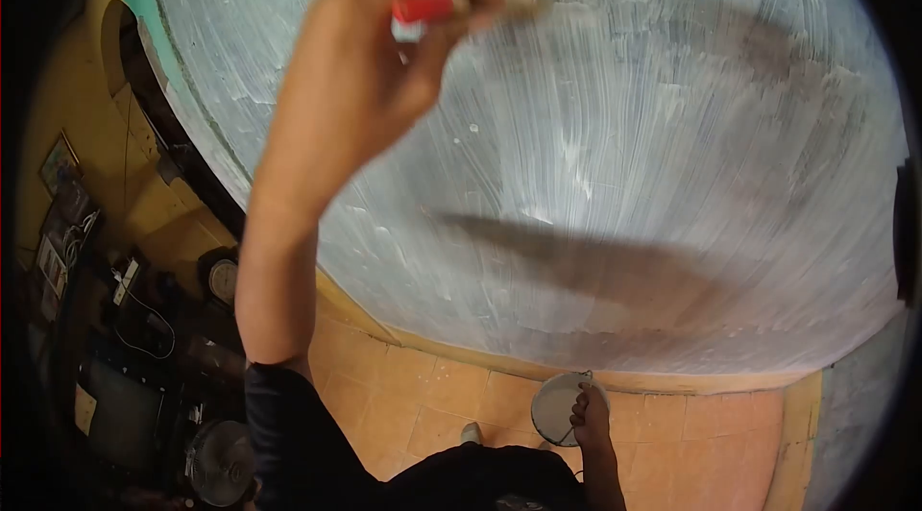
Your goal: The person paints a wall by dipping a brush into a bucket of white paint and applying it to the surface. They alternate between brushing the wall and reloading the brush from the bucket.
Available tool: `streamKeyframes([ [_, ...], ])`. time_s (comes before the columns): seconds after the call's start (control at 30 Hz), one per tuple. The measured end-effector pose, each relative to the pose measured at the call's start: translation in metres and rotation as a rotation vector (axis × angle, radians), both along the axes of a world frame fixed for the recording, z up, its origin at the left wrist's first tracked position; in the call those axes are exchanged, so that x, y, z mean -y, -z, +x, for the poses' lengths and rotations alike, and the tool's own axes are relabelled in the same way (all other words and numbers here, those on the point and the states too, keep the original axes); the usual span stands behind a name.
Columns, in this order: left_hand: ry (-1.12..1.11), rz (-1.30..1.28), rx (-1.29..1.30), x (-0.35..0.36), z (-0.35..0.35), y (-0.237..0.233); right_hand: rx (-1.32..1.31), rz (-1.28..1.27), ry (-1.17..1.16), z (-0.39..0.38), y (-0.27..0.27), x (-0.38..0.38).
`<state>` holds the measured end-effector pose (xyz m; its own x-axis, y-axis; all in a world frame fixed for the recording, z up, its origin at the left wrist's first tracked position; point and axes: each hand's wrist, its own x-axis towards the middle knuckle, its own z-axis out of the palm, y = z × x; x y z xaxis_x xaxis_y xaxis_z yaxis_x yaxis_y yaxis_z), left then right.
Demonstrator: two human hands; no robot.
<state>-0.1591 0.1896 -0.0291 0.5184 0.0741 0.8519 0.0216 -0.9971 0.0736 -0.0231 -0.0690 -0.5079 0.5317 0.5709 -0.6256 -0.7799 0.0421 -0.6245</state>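
Raised high in front of the wall, my left hand (384, 50) is closed around a paintbrush (423, 7) with a red handle. Its pale bristle end points right and lies at or very near the wall (595, 146); motion blur hides whether it touches. Streaky whitish strokes cover the bluish-grey surface. Low beside my body, my right hand (592, 415) grips a bucket (535, 402) at its right side, apparently by the handle. Greyish-white liquid shows inside the bucket.
Orange floor tiles (447, 391) meet the wall along a yellowish skirting. To the left stand a fan (221, 463), a round clock-like dial (223, 279), a dark screen (123, 410) and a white power strip (126, 280) with cables. Shadows of my arm fall across the wall.
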Motion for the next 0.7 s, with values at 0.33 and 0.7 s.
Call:
streamKeyframes([
  [0.33, -0.004, 0.375, 0.257, 0.009, -0.023, 0.045, -0.046, 0.022, -0.064, -0.017, -0.02, -0.009],
  [0.7, 0.094, -1.041, -0.148, 0.052, -0.035, 0.312, -0.021, 0.224, -0.181, -0.028, -0.092, -0.022],
])
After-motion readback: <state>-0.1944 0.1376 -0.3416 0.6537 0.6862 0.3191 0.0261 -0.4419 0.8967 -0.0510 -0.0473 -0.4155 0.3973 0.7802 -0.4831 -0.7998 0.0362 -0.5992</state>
